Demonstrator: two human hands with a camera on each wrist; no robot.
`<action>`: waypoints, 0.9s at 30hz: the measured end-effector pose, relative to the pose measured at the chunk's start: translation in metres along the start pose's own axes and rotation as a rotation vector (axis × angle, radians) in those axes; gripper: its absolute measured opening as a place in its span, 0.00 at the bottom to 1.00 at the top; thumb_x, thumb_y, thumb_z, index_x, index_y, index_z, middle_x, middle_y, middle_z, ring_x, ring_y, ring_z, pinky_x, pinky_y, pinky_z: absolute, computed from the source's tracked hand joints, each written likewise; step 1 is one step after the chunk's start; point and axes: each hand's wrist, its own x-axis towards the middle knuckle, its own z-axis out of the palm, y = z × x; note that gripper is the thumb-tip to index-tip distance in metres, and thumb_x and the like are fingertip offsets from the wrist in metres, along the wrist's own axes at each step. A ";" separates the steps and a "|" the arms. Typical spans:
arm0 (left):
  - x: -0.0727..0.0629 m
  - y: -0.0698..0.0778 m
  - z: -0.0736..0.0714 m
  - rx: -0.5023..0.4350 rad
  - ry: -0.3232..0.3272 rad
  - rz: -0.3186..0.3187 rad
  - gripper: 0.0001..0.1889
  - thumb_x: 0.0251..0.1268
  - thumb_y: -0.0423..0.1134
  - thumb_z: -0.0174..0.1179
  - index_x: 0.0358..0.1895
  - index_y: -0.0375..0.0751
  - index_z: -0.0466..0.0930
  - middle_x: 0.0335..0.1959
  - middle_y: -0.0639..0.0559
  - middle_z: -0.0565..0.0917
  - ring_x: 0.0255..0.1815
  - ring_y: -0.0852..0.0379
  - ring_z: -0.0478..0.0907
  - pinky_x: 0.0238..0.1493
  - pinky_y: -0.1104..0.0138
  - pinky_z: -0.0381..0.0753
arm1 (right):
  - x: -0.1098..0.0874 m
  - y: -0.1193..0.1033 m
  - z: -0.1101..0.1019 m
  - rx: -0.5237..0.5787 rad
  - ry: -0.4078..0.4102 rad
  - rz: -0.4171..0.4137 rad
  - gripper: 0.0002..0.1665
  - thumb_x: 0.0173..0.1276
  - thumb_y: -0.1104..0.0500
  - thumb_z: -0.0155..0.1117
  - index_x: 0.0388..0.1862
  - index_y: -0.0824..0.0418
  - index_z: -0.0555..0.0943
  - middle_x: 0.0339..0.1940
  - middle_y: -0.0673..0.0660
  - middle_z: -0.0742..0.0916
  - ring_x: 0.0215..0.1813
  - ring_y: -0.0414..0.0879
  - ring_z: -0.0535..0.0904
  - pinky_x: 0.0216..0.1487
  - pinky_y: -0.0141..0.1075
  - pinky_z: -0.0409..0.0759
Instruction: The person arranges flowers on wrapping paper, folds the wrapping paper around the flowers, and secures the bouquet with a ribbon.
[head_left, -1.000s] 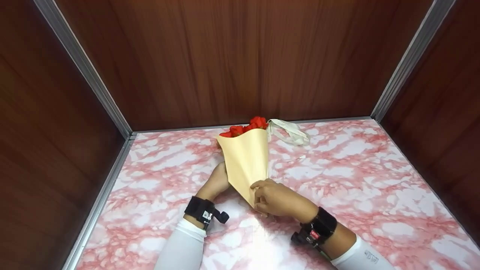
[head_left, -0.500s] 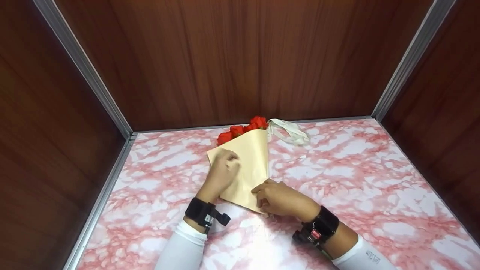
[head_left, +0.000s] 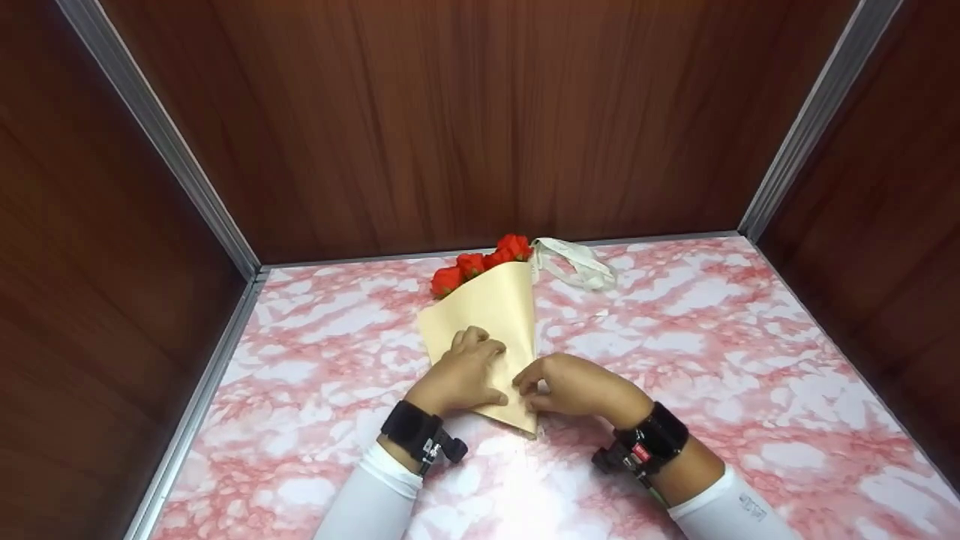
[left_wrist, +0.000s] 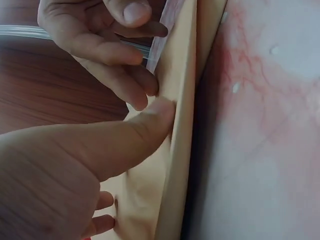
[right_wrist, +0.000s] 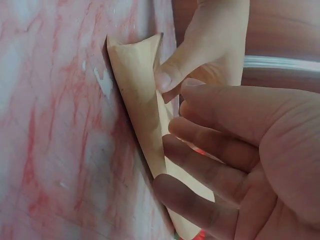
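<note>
Red blazes over a marbled pink-and-white field

And what a contrast: scarlet-red, ruffled fabric-like flowers (head_left: 470,264) flare against a plain, cream-yellow folded paper wrap (head_left: 495,300)! There's an off-white, looped flat ribbon (head_left: 595,277) too. The flat white tabletop (head_left: 675,345) swirls with rose-pink marbling and fine red veins. Dark reddish-brown wooden panels (head_left: 450,112) show streaky grain, edged by straight silver-grey metal strips (head_left: 157,124). White fabric sleeves (head_left: 367,499) meet wide black wrist straps (head_left: 405,424), the right one flashing a small red label (head_left: 641,452)!

Left hand (left_wrist: 65,165) touches tan paper (left_wrist: 175,60), thumb near folded edge; right hand (left_wrist: 92,42) close by, fingers bent; pink-veined tabletop (left_wrist: 270,150) alongside.
</note>
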 end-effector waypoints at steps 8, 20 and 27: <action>0.000 0.011 0.010 0.103 -0.046 -0.007 0.49 0.62 0.67 0.80 0.83 0.49 0.76 0.89 0.40 0.64 0.92 0.39 0.56 0.75 0.38 0.76 | 0.001 0.011 -0.002 0.051 0.041 -0.020 0.07 0.75 0.65 0.75 0.49 0.63 0.94 0.57 0.61 0.95 0.62 0.58 0.92 0.70 0.54 0.88; -0.001 0.016 0.013 0.109 -0.061 -0.046 0.59 0.60 0.72 0.78 0.91 0.53 0.65 0.96 0.38 0.53 0.97 0.35 0.45 0.88 0.28 0.60 | 0.001 0.017 0.001 -0.078 0.080 0.168 0.35 0.75 0.60 0.78 0.75 0.74 0.81 0.83 0.71 0.79 0.83 0.67 0.78 0.83 0.58 0.77; -0.003 0.017 0.013 0.126 -0.081 -0.053 0.57 0.61 0.74 0.75 0.91 0.57 0.66 0.96 0.39 0.53 0.98 0.34 0.45 0.88 0.27 0.59 | 0.002 0.023 0.001 -0.056 0.063 0.199 0.39 0.77 0.59 0.75 0.80 0.75 0.77 0.86 0.69 0.77 0.85 0.67 0.76 0.86 0.58 0.74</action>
